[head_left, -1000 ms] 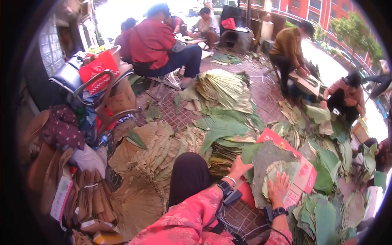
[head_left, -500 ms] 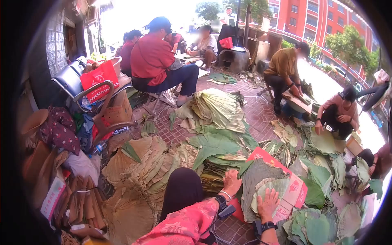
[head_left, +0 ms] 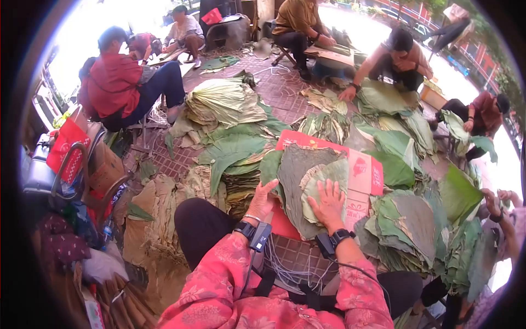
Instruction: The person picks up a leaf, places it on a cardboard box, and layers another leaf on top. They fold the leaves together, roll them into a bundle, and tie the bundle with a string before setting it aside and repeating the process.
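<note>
A grey-green dried leaf (head_left: 296,183) lies on a red cardboard box (head_left: 361,167) in front of me, with a smaller pale green leaf (head_left: 313,193) on top. My right hand (head_left: 329,205) rests flat on the pale leaf, fingers spread. At the left edge of the grey-green leaf is my left hand (head_left: 262,202), its thumb and fingers apart, beside a green leaf piece (head_left: 270,166). Both wrists carry black devices.
Leaf stacks lie ahead (head_left: 224,104), at the left (head_left: 153,219) and at the right (head_left: 402,225). Several people sit around, one in a red top (head_left: 115,82). A co-worker's hands (head_left: 493,203) hold a green leaf at the right. A metal bench stands at the left.
The view has turned right and down, showing both my sleeves and knees. My left hand's fingers are more spread at the leaf's edge. My right hand stays on the pale leaf.
</note>
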The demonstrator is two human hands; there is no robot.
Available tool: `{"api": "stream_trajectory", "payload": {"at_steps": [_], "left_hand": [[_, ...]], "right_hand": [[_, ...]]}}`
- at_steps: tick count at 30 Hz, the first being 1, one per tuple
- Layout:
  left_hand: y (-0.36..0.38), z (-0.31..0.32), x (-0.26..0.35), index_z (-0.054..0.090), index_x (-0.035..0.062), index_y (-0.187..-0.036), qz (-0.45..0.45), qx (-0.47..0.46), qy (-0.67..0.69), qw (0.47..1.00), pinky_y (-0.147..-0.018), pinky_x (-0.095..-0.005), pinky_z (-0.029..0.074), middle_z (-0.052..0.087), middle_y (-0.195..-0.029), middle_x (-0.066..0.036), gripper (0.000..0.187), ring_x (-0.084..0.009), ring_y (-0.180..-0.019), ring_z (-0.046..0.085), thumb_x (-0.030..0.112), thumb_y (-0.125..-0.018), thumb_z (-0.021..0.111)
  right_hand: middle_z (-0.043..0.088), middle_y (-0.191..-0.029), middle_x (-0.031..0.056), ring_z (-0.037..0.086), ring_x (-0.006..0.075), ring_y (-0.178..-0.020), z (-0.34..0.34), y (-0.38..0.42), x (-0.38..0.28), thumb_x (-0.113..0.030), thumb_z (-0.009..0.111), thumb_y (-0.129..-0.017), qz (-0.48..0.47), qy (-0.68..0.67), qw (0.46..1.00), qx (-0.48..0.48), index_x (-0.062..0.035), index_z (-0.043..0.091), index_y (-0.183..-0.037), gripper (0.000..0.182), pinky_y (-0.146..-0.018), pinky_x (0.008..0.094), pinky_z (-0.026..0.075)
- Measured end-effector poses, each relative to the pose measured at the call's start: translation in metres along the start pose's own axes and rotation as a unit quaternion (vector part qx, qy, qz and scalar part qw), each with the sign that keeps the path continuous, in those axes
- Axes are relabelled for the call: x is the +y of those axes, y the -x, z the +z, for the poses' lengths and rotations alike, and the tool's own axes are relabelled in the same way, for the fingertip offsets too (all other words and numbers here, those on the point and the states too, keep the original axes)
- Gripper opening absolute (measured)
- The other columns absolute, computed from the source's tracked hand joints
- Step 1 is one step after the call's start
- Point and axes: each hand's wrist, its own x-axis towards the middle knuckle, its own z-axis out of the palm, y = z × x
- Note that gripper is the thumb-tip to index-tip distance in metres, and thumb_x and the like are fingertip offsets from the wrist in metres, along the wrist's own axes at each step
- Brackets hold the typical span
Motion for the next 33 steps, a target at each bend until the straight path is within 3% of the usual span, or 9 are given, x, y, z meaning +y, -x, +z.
{"api": "stream_trajectory", "payload": {"at_steps": [7, 10, 12, 14, 21, 24, 27, 30, 33], "left_hand": [[0.013, 0.039, -0.012, 0.044, 0.0004, -0.121, 0.023, -0.035, -0.435, 0.899, -0.097, -0.0355, 0.037, 0.052, -0.122, -0.011, 0.052, -0.022, -0.113, 0.049, 0.009, -0.074, 0.063], [0.015, 0.044, -0.035, 0.037, 0.0013, -0.13, 0.211, -0.143, -0.639, 0.726, -0.104, -0.0364, 0.03, 0.039, -0.135, -0.017, 0.067, -0.0318, -0.128, 0.034, 0.017, -0.071, 0.066], [0.014, 0.04, -0.046, 0.03, 0.0031, -0.136, 0.171, -0.176, -0.719, 0.65, -0.108, -0.0438, 0.018, 0.023, -0.144, -0.019, 0.081, -0.0352, -0.136, 0.014, 0.036, -0.071, 0.066], [0.02, 0.047, -0.051, 0.029, 0.0039, -0.137, 0.153, -0.16, -0.794, 0.566, -0.108, -0.0481, 0.016, 0.021, -0.145, -0.018, 0.083, -0.0342, -0.136, 0.012, 0.044, -0.073, 0.063], [0.019, 0.044, -0.068, 0.026, 0.0015, -0.138, 0.163, -0.168, -0.842, 0.486, -0.106, -0.0535, 0.012, 0.018, -0.145, -0.02, 0.094, -0.0334, -0.137, 0.009, 0.066, -0.073, 0.051], [0.014, 0.048, -0.06, 0.026, 0.0005, -0.138, 0.085, -0.176, -0.819, 0.539, -0.108, -0.0466, 0.012, 0.019, -0.146, -0.018, 0.087, -0.0302, -0.137, 0.011, 0.065, -0.081, 0.041], [-0.009, 0.041, -0.036, 0.022, -0.0018, -0.138, -0.086, -0.197, -0.503, 0.838, -0.11, -0.0363, 0.012, 0.028, -0.143, -0.016, 0.081, -0.0233, -0.133, 0.024, 0.062, -0.089, 0.03], [-0.029, 0.024, -0.022, 0.027, -0.0025, -0.137, -0.147, -0.171, -0.323, 0.919, -0.109, -0.0286, 0.016, 0.037, -0.138, -0.015, 0.075, -0.02, -0.13, 0.029, 0.058, -0.092, 0.025], [-0.025, 0.035, -0.018, 0.045, -0.0009, -0.124, -0.081, -0.164, -0.473, 0.862, -0.102, -0.0347, 0.03, 0.05, -0.126, -0.014, 0.057, -0.0218, -0.122, 0.041, 0.043, -0.088, 0.05]], "right_hand": [[0.029, -0.142, 0.014, 0.02, 0.0354, -0.133, -0.005, 0.001, -0.003, -0.055, 0.047, -0.082, 0.008, -0.003, 1.0, -0.008, -0.0175, 0.036, -0.136, 0.066, -0.104, 0.054, 0.014], [0.029, -0.143, 0.0121, 0.018, 0.0353, -0.134, -0.002, 0.001, 0.0, -0.052, 0.049, -0.081, 0.012, 0.014, 1.0, -0.023, -0.0189, 0.036, -0.136, 0.066, -0.104, 0.0542, 0.014], [0.03, -0.143, 0.0095, 0.015, 0.0348, -0.135, 0.001, 0.003, 0.002, -0.05, 0.051, -0.079, 0.005, 0.037, 0.999, -0.038, -0.0208, 0.035, -0.136, 0.066, -0.104, 0.0547, 0.013], [0.03, -0.143, 0.0061, 0.012, 0.0342, -0.136, 0.006, 0.005, 0.007, -0.049, 0.053, -0.077, -0.011, 0.063, 0.997, -0.05, -0.023, 0.036, -0.136, 0.067, -0.103, 0.0554, 0.013], [0.029, -0.144, 0.001, 0.004, 0.0321, -0.137, 0.031, 0.003, 0.02, -0.048, 0.049, -0.078, -0.007, 0.072, 0.997, -0.033, -0.0277, 0.034, -0.137, 0.064, -0.103, 0.0557, 0.013], [0.03, -0.144, 0.002, 0.006, 0.0327, -0.137, 0.023, 0.004, 0.016, -0.05, 0.052, -0.075, -0.008, 0.054, 0.998, -0.026, -0.0254, 0.035, -0.136, 0.068, -0.102, 0.0555, 0.014], [0.03, -0.143, 0.0042, 0.011, 0.0341, -0.136, 0.019, 0.003, 0.014, -0.051, 0.056, -0.072, -0.005, 0.047, 0.999, -0.027, -0.0223, 0.035, -0.136, 0.074, -0.102, 0.0554, 0.015], [0.031, -0.143, 0.0058, 0.015, 0.0354, -0.134, 0.027, 0.003, 0.017, -0.051, 0.058, -0.07, -0.022, 0.05, 0.998, 0.011, -0.02, 0.036, -0.135, 0.075, -0.101, 0.0555, 0.016], [0.032, -0.142, 0.0074, 0.017, 0.0354, -0.134, 0.023, 0.003, 0.015, -0.051, 0.058, -0.071, -0.018, 0.046, 0.999, 0.006, -0.0201, 0.037, -0.135, 0.074, -0.101, 0.056, 0.016]]}}
